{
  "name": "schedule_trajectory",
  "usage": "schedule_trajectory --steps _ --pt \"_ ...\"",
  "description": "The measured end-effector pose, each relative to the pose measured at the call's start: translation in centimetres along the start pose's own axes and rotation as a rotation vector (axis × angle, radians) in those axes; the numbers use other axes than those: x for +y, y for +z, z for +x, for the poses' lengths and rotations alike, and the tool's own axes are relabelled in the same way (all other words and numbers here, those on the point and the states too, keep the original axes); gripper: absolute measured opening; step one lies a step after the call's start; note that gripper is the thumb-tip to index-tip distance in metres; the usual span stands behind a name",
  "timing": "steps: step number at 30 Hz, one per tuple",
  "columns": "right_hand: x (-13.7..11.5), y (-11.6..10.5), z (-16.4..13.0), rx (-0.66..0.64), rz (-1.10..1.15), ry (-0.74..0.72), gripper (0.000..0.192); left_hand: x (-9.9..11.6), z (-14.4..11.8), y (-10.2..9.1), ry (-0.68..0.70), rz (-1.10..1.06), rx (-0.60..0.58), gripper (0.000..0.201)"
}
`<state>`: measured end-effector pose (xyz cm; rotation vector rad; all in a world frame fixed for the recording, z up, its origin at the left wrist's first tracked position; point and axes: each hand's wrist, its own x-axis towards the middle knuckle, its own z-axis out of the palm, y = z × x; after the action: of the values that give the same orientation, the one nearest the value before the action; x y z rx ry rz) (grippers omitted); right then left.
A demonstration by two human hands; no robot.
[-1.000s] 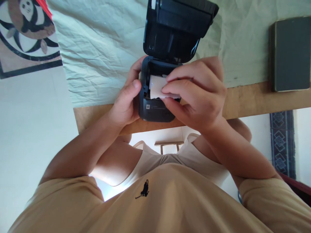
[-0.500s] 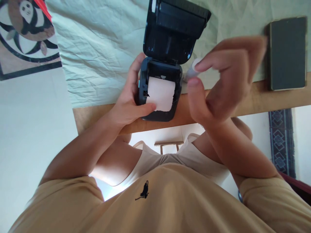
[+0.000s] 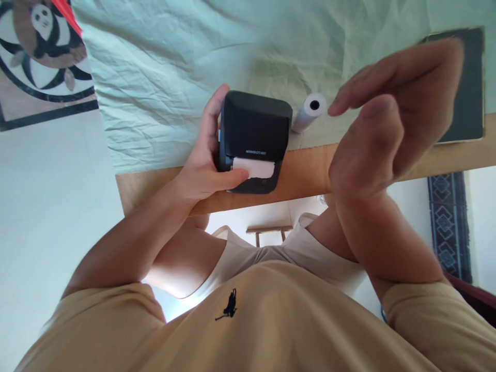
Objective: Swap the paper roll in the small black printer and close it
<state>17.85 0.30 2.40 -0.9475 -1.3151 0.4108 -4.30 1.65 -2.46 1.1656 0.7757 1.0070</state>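
At the near edge of the wooden table point(image 3: 310, 168), a small black printer point(image 3: 253, 139) is held by the left hand point(image 3: 201, 165). Its lid is shut. A strip of white paper point(image 3: 253, 168) sticks out of the front slot and is pressed down by the left thumb. The right hand point(image 3: 387, 124) is held up in the air, open, with nothing in it. A white paper roll point(image 3: 309, 112) is seen lying on the pale green cloth point(image 3: 163, 77), just beside the printer. A dark flat book point(image 3: 470, 88) is partly hidden behind the right hand.
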Motion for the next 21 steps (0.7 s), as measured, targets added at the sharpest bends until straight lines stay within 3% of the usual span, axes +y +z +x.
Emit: schedule_trajectory --steps 5,10,14,21 --pt "-1.0 -1.0 -0.5 -0.329 -0.094 0.172 0.047 0.4 -0.2 1.1 0.011 -0.134 -0.028 0.092" --pt "0.2 -0.9 -1.3 -0.608 -0.172 0.303 0.068 0.9 0.2 3.8 -0.063 -0.210 0.265 0.053" --pt "1.3 -0.6 -1.4 -0.656 -0.257 0.304 0.077 1.3 0.5 4.6 -0.109 -0.239 0.286 0.049" --pt "1.3 -0.5 -0.9 -0.722 -0.306 0.334 0.073 0.7 0.5 3.1 -0.076 -0.235 0.185 0.047"
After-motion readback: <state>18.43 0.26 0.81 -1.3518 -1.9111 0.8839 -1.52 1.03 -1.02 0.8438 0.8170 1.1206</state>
